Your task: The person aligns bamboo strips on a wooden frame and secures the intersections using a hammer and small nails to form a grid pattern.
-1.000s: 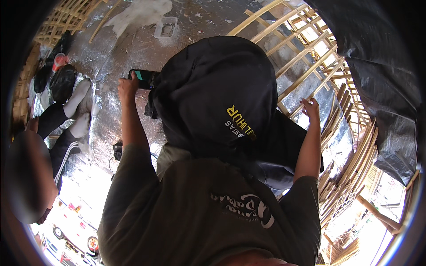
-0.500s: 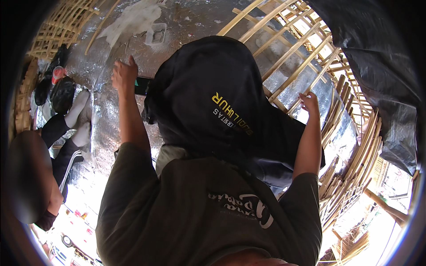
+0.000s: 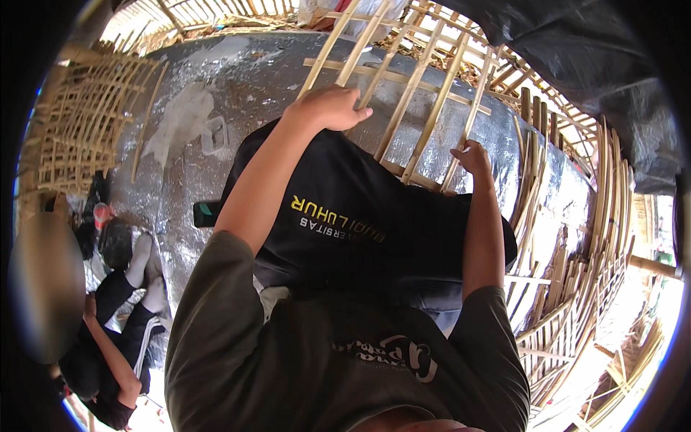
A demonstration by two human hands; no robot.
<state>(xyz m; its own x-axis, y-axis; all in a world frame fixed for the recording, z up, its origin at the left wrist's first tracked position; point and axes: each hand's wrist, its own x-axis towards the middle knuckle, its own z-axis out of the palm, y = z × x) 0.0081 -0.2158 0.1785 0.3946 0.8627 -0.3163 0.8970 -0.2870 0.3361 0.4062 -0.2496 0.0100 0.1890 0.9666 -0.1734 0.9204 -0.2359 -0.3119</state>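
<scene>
A lattice of pale bamboo slats lies in front of me, its lengthwise strips crossed by thinner ones. My left hand is over the lattice's left slats, back of the hand up and thumb held apart from partly hidden fingers. Whether it touches a slat I cannot tell. At the lattice's right side, my right hand has curled fingers closed at the rightmost lengthwise bamboo slat. A black cloth garment with yellow and white lettering covers my lap and reaches the lattice's near end.
Shiny silver sheeting covers the ground. A woven bamboo panel stands at the left, near a seated person. A dark flat object lies beside my lap. Bundled bamboo strips stand at the right, below black plastic sheeting.
My left hand has moved right, from above the silver sheeting to over the slats. The view has shifted, showing more of the lattice's far end. My right hand stays by the right slat.
</scene>
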